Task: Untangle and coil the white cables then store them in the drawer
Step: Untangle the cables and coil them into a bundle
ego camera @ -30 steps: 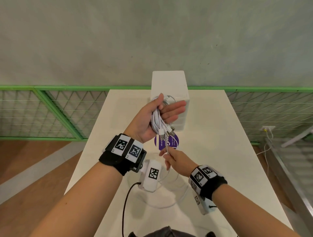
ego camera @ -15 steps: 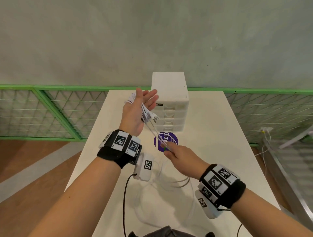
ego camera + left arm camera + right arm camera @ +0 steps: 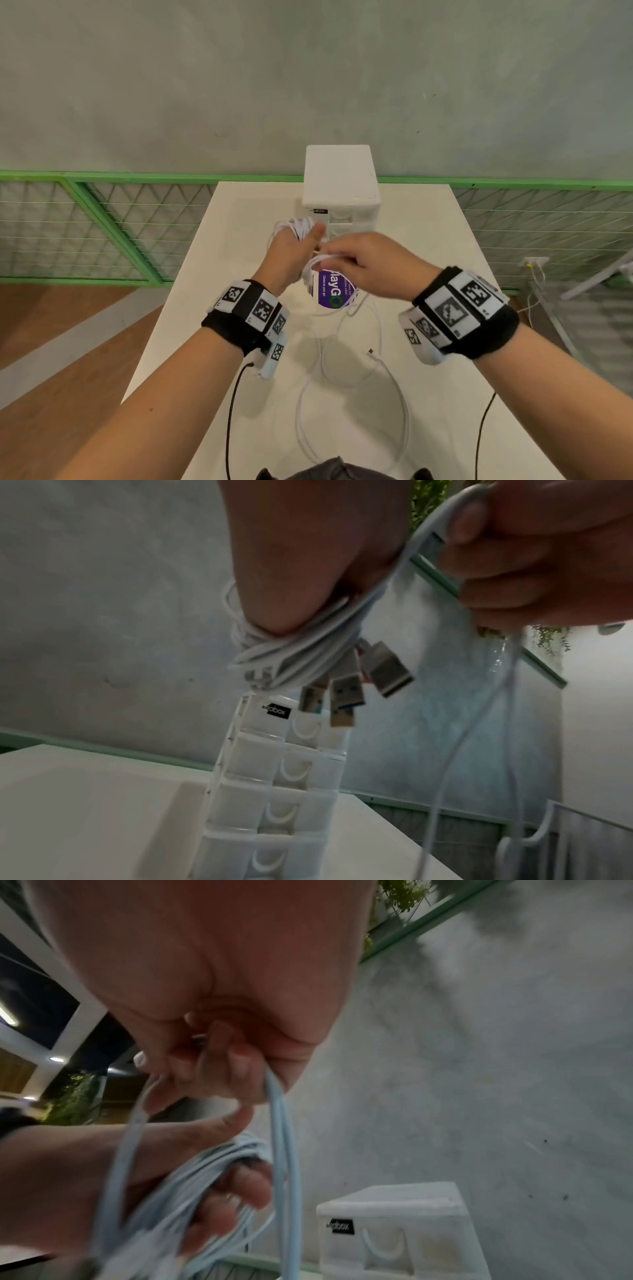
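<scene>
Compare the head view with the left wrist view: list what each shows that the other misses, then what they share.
Only the head view shows the purple sticker on the table and the slack cable loops lying there, ending in a loose plug. Only the left wrist view shows the metal USB plugs hanging from the coiled bundle that the left hand holds. Both show the white drawer unit, still closed, and the right hand pinching a cable strand beside the left.

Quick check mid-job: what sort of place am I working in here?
Probably a semi-outdoor terrace or balcony work spot: a white table set against a bare concrete wall, with green mesh railing and plants behind.
</scene>
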`<state>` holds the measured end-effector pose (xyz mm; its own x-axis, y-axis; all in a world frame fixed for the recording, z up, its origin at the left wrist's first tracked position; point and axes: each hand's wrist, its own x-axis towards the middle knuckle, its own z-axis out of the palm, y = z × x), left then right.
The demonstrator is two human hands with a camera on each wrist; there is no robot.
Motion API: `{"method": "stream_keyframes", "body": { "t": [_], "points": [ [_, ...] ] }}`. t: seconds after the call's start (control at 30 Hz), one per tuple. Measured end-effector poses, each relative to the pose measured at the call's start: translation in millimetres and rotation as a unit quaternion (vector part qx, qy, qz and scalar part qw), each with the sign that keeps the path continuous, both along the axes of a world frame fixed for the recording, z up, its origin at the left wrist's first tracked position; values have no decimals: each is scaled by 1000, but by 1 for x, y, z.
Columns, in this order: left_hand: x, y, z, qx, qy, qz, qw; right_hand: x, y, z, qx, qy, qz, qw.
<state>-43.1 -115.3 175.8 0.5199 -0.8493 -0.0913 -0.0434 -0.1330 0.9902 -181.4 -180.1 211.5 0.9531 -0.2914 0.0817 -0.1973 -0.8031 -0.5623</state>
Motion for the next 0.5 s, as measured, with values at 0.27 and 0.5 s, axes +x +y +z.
{"method": "stream_keyframes", "body": {
  "t": [0.27,0.5],
  "points": [
    [-15,10,0,62,173,-194,964,14,-54,2,131,-92,-158,974],
    [-21,12,17,-67,258,-219,939,10,-51,-41,270,-153,-202,929]
  ]
}}
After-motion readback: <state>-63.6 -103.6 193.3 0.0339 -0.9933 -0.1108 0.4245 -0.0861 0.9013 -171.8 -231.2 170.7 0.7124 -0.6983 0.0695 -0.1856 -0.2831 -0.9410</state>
